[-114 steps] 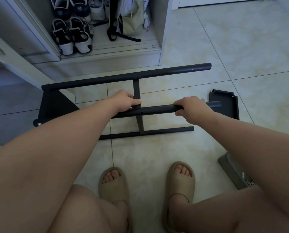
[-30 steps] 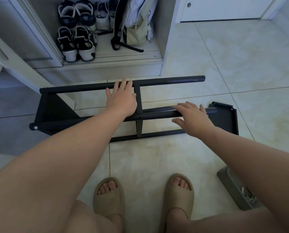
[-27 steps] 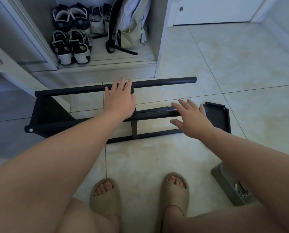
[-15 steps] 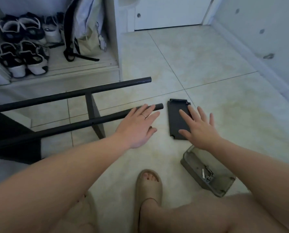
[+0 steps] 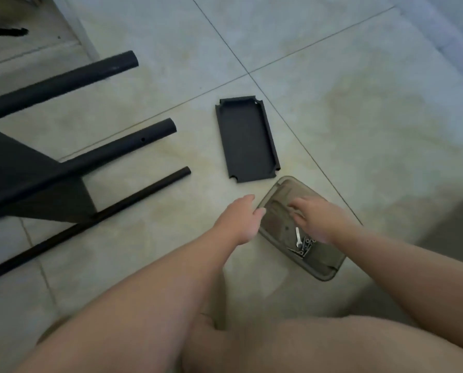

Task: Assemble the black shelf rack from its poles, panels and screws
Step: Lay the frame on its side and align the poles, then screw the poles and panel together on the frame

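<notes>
Screws lie heaped in the tray. Left hand beside it and right hand above hang loose, empty. The person should steady the tray, then pinch one singly.

The pale tiled floor is carrying every part. A black panel is lying flat at frame centre, rim upward. Just beside its lower edge, a shallow tray is sitting on the tiles, holding loose screws. At frame left, the part-built rack is lying on its side, poles pointing toward the panel, none touching it.
</notes>
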{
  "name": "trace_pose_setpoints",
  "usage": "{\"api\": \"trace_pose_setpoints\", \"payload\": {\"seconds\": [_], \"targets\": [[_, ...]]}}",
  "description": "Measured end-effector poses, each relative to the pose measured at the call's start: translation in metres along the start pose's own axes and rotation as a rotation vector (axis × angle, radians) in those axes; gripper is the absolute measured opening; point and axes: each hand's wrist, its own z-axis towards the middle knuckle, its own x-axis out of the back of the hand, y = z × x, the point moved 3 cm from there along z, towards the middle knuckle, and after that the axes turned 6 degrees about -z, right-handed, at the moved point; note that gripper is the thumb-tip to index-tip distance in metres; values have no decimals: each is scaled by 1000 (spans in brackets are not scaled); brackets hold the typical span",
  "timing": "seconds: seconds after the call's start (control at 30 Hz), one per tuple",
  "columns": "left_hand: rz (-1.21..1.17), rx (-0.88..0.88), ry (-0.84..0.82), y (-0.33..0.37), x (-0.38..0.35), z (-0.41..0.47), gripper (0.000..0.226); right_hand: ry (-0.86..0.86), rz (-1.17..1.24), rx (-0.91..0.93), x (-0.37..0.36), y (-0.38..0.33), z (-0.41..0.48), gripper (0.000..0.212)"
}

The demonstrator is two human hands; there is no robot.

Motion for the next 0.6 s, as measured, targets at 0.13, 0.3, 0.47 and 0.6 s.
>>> {"api": "trace_pose_setpoints", "payload": {"seconds": [0.13,0.3,0.47,0.6], "targets": [[-13,26,12,4,-14,31,41,-86,53,-52,-39,9,16,34],[-83,107,40,-8,-17,39,21,-155,102,-177,-61,19,33,32],[-269,211,104,-32,-6,29,11,-177,182,-327,-65,16,53,27],[-324,235,149,-45,8,19,8,-195,154,-305,-61,0,70,28]]}}
